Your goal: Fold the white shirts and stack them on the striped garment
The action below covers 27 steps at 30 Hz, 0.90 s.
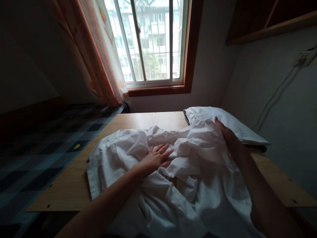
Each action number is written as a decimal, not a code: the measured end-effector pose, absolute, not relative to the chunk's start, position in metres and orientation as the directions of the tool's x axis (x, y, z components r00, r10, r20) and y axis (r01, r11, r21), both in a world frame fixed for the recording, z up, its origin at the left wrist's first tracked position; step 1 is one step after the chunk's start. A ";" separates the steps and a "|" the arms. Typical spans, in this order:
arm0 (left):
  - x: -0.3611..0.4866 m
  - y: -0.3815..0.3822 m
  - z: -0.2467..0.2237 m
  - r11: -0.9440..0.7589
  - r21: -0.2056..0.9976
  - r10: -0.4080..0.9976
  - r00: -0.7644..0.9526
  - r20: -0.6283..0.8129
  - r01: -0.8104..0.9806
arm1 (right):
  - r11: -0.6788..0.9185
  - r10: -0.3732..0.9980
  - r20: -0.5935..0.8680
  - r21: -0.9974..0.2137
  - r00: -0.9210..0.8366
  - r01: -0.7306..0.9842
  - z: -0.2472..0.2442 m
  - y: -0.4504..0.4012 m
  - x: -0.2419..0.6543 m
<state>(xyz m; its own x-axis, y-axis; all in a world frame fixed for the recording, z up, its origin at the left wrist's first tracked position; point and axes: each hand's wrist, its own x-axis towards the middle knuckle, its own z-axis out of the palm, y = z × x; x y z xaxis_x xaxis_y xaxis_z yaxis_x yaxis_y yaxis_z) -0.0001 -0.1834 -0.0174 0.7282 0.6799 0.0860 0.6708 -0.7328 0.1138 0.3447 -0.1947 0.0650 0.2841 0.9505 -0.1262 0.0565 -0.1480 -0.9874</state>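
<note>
A crumpled white shirt (119, 155) with small buttons is spread over a light wooden board. My left hand (159, 157) rests on the middle of it, palm down, with the fingers spread. At the shirt's far right edge, my right hand (226, 132) is closed on the cloth, one fingertip pointing up; its other fingers are mostly hidden. Folds bunch between both hands, and the shirt's lower part hangs toward me. Just beyond my right hand lies a folded white cloth (220, 115) with a dark edge.
The wooden board (66, 185) has small holes along its edges. On the left is a checked bedspread (37, 148) with a yellow mark. A curtain (99, 59) hangs beside the window (156, 43). Along the right wall are a cable (274, 92), an outlet and a shelf (279, 31).
</note>
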 end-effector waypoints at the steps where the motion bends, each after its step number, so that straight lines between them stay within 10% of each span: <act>1: -0.001 -0.185 -0.016 -0.741 0.120 0.671 0.737 0.088 0.660 | -0.191 0.965 -0.179 -0.980 0.192 0.045 0.063 -0.194 0.343; 7: -0.007 -0.201 0.003 -0.773 0.196 0.621 0.783 0.040 0.603 | -0.172 0.943 -0.234 -0.951 -0.237 0.256 0.053 -0.187 0.332; 16: -0.011 -0.232 0.028 -0.803 0.326 0.542 0.839 0.049 0.499 | 0.133 0.902 -0.069 -0.896 -0.427 0.425 0.054 -0.193 0.302; 27: -0.003 -0.238 0.026 -0.810 0.492 0.499 0.817 0.290 0.319 | 0.238 0.946 0.290 -0.926 0.148 0.294 0.077 -0.167 0.318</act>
